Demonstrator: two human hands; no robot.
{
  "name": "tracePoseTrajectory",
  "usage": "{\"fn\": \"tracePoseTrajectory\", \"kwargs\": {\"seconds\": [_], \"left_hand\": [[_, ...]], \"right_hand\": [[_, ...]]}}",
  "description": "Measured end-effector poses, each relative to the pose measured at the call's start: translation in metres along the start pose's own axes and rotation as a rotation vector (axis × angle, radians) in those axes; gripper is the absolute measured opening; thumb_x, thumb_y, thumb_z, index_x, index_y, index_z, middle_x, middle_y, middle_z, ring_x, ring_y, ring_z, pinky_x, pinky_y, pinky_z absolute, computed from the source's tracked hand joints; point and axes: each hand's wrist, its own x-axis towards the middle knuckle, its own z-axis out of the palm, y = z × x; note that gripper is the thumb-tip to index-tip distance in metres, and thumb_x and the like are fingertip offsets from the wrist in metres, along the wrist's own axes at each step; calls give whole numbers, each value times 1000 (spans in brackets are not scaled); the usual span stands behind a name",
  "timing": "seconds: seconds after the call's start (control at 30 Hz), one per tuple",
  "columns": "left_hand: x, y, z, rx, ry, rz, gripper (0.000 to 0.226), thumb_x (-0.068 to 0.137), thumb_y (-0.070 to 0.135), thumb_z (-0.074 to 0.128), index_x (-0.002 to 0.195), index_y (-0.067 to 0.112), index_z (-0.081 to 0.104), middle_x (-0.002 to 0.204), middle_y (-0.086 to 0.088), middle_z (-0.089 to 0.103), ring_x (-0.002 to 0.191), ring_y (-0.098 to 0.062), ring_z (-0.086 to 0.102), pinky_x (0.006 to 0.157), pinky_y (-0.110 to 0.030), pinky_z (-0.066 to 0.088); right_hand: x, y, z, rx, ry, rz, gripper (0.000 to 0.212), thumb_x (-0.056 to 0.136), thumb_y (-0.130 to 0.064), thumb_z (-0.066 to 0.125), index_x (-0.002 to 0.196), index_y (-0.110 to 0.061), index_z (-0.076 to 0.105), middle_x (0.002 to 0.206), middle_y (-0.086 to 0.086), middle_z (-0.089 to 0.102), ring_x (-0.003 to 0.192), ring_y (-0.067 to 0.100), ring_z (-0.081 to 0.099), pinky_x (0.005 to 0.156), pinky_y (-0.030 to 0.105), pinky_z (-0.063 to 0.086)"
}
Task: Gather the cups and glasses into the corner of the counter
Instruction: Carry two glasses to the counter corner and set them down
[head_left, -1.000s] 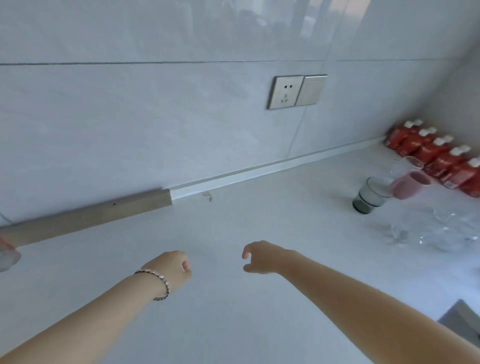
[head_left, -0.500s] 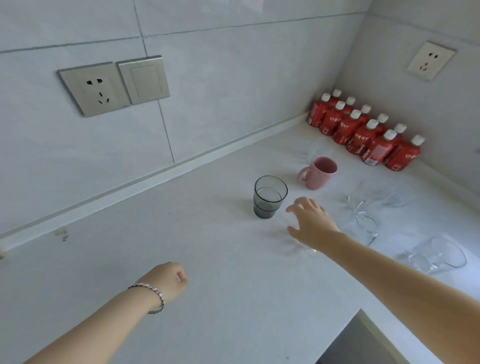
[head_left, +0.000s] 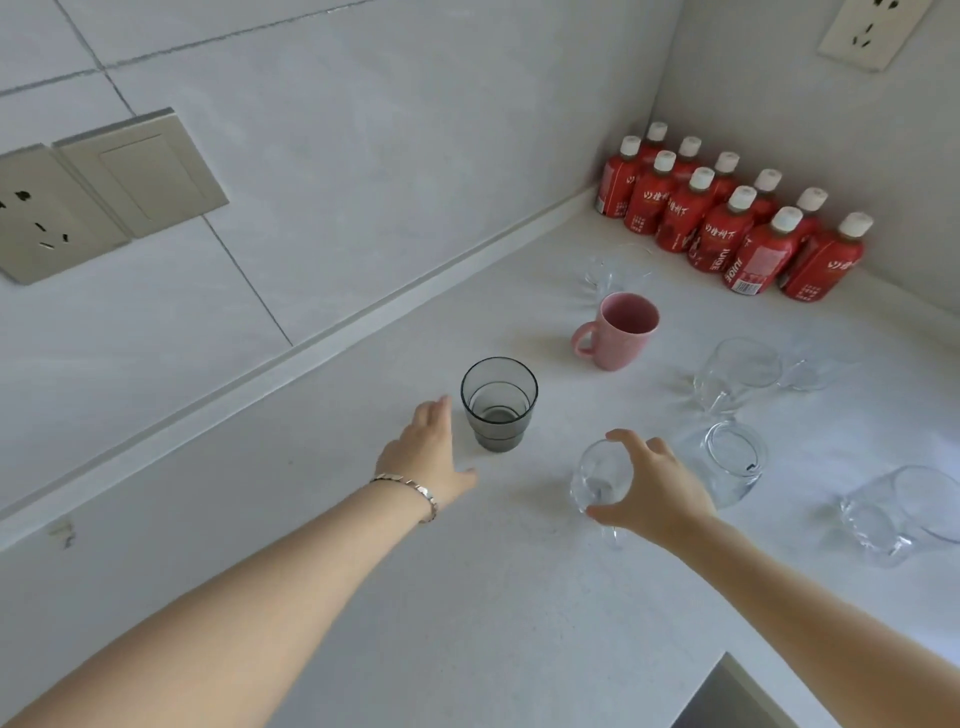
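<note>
Head view, looking down at a white counter (head_left: 363, 597) that runs into a corner. The right hand (head_left: 657, 493) is curled around a small clear glass (head_left: 597, 480), thumb on the near side and fingers over the far rim. The left hand (head_left: 428, 452) is open and flat, fingers stretched out, just beside a smoky grey glass (head_left: 498, 402) but not touching it. A thin bracelet (head_left: 410, 491) sits on the left wrist.

Behind the grey glass stands a pink mug (head_left: 621, 330), its handle pointing left. Another clear glass (head_left: 615, 273) stands farther back, near the wall. More clear glasses sit to the right: one (head_left: 737, 371) past the mug, one (head_left: 732, 465) just beside the right hand, and one (head_left: 904, 514) near the right edge. In the corner itself, red juice bottles (head_left: 727, 223) with white caps stand in rows against the wall. A wall socket and switch (head_left: 98, 192) are on the left wall.
</note>
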Motion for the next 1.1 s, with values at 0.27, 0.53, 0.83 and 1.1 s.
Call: {"fn": "tracePoseTrajectory", "kwargs": {"seconds": [0.27, 0.53, 0.83, 1.1], "left_hand": [[57, 53, 7, -181, 82, -109, 98, 63, 41, 79, 139, 15, 24, 142, -4, 31, 128, -26, 38, 89, -39, 46], [-48, -39, 8, -418, 254, -83, 101, 57, 46, 81, 140, 23, 28, 140, 6, 34, 128, -14, 41, 92, -27, 44], [-222, -234, -10, -492, 414, -449, 103, 55, 41, 83, 141, 27, 28, 145, 10, 33, 132, -10, 37, 97, -23, 35], [-380, -421, -6, -424, 466, -632, 103, 57, 45, 80, 142, 28, 26, 147, 12, 30, 133, -11, 38, 98, -28, 41]], "right_hand": [[-17, -6, -12, 39, 32, -59, 89, 55, -50, 77, 131, -45, 31, 102, -9, 39, 78, 14, 53, 47, 17, 32], [-46, -63, 6, 10, -69, -212, 92, 57, -50, 78, 134, -45, 29, 107, -10, 37, 81, 15, 52, 61, 22, 40], [-119, -224, 83, -93, -209, -517, 89, 59, -46, 75, 135, -45, 29, 102, -10, 33, 81, 13, 45, 66, 21, 37], [-237, -388, 190, -210, -290, -713, 89, 58, -48, 75, 135, -46, 29, 102, -10, 35, 75, 14, 51, 63, 21, 38]]}}
